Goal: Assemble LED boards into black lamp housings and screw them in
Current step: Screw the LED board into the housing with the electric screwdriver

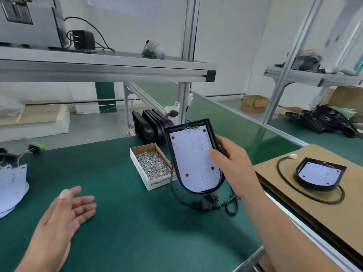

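Observation:
My right hand [233,163] grips a black lamp housing [211,126] lifted above the green mat and tilted toward me. A white LED board [192,156] with red and orange dots sits inside it, and my thumb presses on the board's right side. The housing's black cable and plug [202,205] hang down onto the mat. My left hand [64,213] hovers over the mat at the lower left, palm up, fingers relaxed, holding nothing. A second housing with a board [320,173] lies on a brown board at the right.
A cardboard box of small screws [151,163] sits just left of the held housing. Several empty black housings [151,126] stand behind it. A stack of loose LED boards [11,185] lies at the left edge. An aluminium shelf [98,69] hangs overhead.

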Available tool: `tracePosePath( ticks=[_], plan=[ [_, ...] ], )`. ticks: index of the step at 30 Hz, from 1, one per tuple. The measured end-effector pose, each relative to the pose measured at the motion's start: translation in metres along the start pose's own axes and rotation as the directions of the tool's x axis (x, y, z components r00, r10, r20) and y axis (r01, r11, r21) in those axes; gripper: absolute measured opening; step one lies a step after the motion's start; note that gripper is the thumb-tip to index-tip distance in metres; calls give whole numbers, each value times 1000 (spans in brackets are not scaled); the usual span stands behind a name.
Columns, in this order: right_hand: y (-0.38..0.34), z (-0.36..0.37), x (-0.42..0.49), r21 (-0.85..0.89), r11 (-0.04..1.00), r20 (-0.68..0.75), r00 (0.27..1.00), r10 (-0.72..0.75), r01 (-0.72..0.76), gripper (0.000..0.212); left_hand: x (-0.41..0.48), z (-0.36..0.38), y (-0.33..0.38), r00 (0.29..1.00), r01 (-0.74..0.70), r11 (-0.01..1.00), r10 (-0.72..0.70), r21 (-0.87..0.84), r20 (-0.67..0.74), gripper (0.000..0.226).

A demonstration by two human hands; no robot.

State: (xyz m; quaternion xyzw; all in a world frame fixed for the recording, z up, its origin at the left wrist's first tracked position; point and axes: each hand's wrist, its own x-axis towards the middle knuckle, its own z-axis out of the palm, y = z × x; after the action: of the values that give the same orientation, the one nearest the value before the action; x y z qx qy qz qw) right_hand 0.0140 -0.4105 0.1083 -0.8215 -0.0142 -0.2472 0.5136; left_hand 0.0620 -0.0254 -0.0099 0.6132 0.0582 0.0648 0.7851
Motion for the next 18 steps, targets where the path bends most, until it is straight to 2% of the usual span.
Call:
tracePosePath(
  ticks=[5,10,13,16,18],
  plan=[
    [30,-90,9,63,996,-271,960,75,-60,37,17,4,2,993,118,993,-119,-3,-20,32],
    [67,-164,4,-77,976,-548,826,130,-205,15,23,11,5,987,163,987,-163,6,1,28],
    [96,-202,1,-128,917,-635,741,217,-378,38,24,9,4,983,181,983,-181,5,8,28],
    [112,-223,-8,-121,860,-692,664,285,-496,36,25,7,5,982,188,982,-188,-10,-6,26],
    [122,-233,-14,-132,834,-705,642,301,-536,33,25,7,4,980,198,980,-198,-6,-12,28]
  ],
)
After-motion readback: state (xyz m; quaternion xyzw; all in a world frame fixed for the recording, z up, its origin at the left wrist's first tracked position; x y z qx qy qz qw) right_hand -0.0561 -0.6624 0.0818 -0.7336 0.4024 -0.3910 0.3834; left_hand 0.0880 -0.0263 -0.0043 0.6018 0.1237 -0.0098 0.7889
